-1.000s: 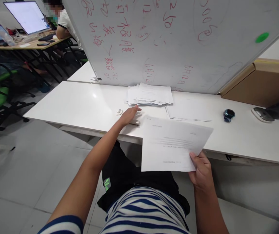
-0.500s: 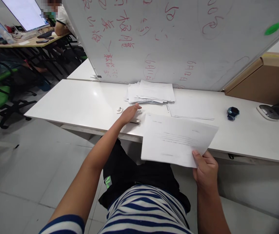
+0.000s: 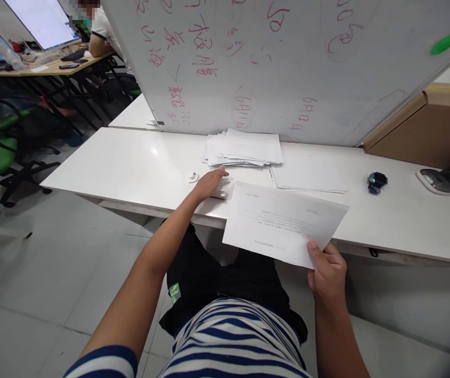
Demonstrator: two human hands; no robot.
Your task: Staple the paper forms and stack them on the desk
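Note:
My right hand [image 3: 328, 270] pinches a printed paper sheet [image 3: 284, 220] at its lower right corner, thumb on top. The sheet is tilted over the table's front edge. My left hand [image 3: 210, 182] is stretched out over the table with its fingers extended. Partly hidden under it lies a small object with a rounded metallic end [image 3: 220, 195], perhaps a stapler; whether the palm touches it I cannot tell. Just beyond my fingertips is an uneven stack of papers [image 3: 252, 147]. More flat sheets [image 3: 307, 176] lie right of the stack.
A small white item [image 3: 192, 177] lies left of my left hand. The white table [image 3: 103, 163] also bears a dark watch [image 3: 377, 182] and a grey-white device [image 3: 436, 181]. A whiteboard [image 3: 280, 79] and a cardboard box [image 3: 425, 126] stand behind. A person sits at another desk [image 3: 52, 70].
The sheet in my right hand has tilted, its near edge rising slightly. My left hand stays in place over the metallic-ended object. The view has shifted a little.

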